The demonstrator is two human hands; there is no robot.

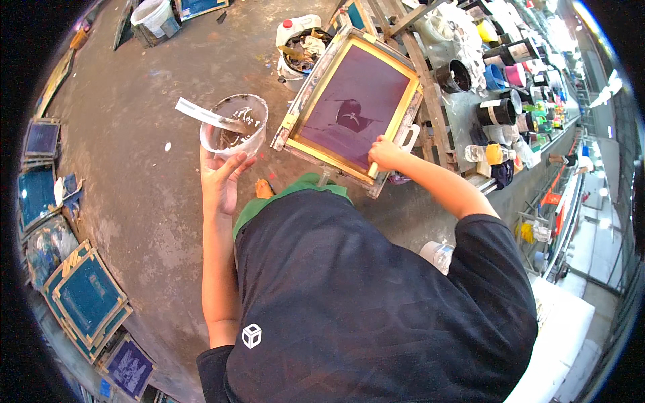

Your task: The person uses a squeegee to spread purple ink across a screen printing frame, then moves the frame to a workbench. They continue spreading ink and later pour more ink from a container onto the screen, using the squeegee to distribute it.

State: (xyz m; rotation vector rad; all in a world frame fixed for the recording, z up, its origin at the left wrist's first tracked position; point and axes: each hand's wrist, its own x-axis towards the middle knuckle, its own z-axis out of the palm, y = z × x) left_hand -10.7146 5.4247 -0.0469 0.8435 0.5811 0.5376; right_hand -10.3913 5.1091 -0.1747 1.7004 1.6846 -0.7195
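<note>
My left hand (pixel 223 176) is closed around the lower side of a translucent plastic tub (pixel 256 142), raised in front of me on the left. Smears of whitish and dark residue mark its inside. A flat white strip (pixel 196 113) leans in the tub, its free end sticking out past the rim to the left. My right hand (pixel 388 154) grips the near right corner of a screen printing frame (pixel 354 161). Yellow tape borders its purple mesh (pixel 366 77), and a dark glossy patch (pixel 351 115) lies on the mesh. The frame sits tilted on a wooden-edged stand.
Behind the frame stand a waste bucket (pixel 295 80) and a white jug with a red cap (pixel 287 27). Along the right runs a long bench crowded with ink tubs (pixel 496 112). More screens (pixel 91 295) lean at the left. A white bucket (pixel 153 18) stands far left.
</note>
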